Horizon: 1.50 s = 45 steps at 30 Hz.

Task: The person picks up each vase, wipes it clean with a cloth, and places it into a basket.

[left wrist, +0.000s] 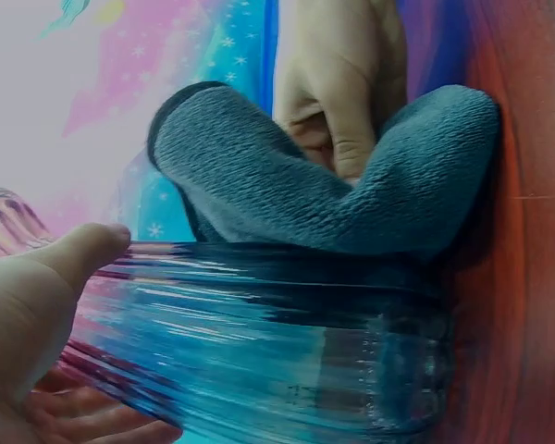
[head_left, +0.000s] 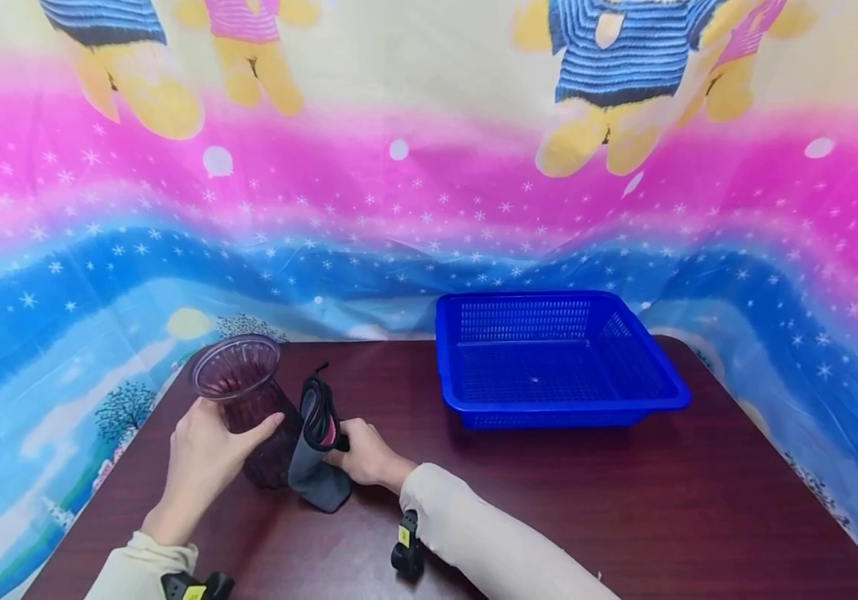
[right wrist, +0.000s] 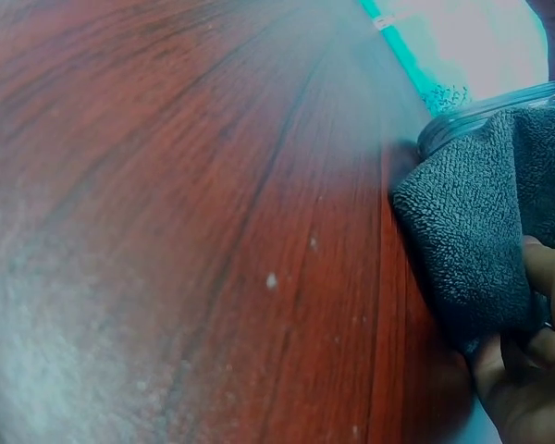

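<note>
My left hand [head_left: 207, 446] grips a clear, purple-tinted ribbed glass vase [head_left: 237, 371] around its side, thumb at the front. The vase has a flared rim and leans slightly; in the left wrist view its ribbed body [left wrist: 259, 324] lies across the picture. My right hand [head_left: 370, 452] pinches a folded grey terry cloth [head_left: 318, 483] with black edging and a thin loop on top, a bit of pink showing inside. The cloth stands against the vase's right side. In the right wrist view the fingers [right wrist: 546, 268] press into the cloth's fold.
A blue plastic basket [head_left: 564, 408] with perforated walls stands at the back right of the dark red-brown wooden table [head_left: 549, 500]. Behind the table hangs a printed backdrop [head_left: 368, 200], close to its back edge.
</note>
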Tool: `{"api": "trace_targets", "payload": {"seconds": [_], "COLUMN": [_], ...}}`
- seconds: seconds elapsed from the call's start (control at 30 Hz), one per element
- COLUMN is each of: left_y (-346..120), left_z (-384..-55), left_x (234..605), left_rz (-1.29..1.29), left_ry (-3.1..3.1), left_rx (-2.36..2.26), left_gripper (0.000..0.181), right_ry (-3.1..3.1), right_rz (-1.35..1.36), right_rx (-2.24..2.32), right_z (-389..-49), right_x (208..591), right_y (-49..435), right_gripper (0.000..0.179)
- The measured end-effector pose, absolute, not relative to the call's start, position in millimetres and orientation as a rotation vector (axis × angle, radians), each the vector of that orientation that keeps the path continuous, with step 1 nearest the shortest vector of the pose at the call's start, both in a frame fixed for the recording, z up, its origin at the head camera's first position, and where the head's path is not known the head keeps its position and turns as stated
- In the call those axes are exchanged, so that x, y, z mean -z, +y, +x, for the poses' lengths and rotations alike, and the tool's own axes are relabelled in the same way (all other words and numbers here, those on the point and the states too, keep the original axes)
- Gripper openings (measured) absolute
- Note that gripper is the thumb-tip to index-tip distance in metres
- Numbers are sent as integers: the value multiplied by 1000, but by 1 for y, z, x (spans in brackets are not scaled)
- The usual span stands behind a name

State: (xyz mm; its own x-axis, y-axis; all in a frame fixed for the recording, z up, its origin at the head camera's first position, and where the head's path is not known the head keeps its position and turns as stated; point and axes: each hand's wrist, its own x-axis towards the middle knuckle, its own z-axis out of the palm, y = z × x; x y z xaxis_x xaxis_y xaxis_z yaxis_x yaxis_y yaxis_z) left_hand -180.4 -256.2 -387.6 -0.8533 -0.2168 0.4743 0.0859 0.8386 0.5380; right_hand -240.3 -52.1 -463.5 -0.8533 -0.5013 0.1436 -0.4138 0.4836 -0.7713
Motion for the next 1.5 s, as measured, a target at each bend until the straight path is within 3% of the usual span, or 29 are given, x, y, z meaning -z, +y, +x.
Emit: {"api": "trace_targets", "payload": {"seconds": [1.1, 1.5], "left_y": [-289, -292], "left_z": [-194, -196], "left_x": [382, 379], "left_rz": [-220, -317], "left_ry": [-2675, -2691], "left_rx": [1200, 1111], "left_gripper": [61, 58], "right_ry": [2618, 2635], "right_rz": [-803, -819], "right_rx": [1299, 1297], "right_z": [-239, -237], "right_x": [463, 465], "right_y": [-51, -51], "right_gripper": [11, 16]}}
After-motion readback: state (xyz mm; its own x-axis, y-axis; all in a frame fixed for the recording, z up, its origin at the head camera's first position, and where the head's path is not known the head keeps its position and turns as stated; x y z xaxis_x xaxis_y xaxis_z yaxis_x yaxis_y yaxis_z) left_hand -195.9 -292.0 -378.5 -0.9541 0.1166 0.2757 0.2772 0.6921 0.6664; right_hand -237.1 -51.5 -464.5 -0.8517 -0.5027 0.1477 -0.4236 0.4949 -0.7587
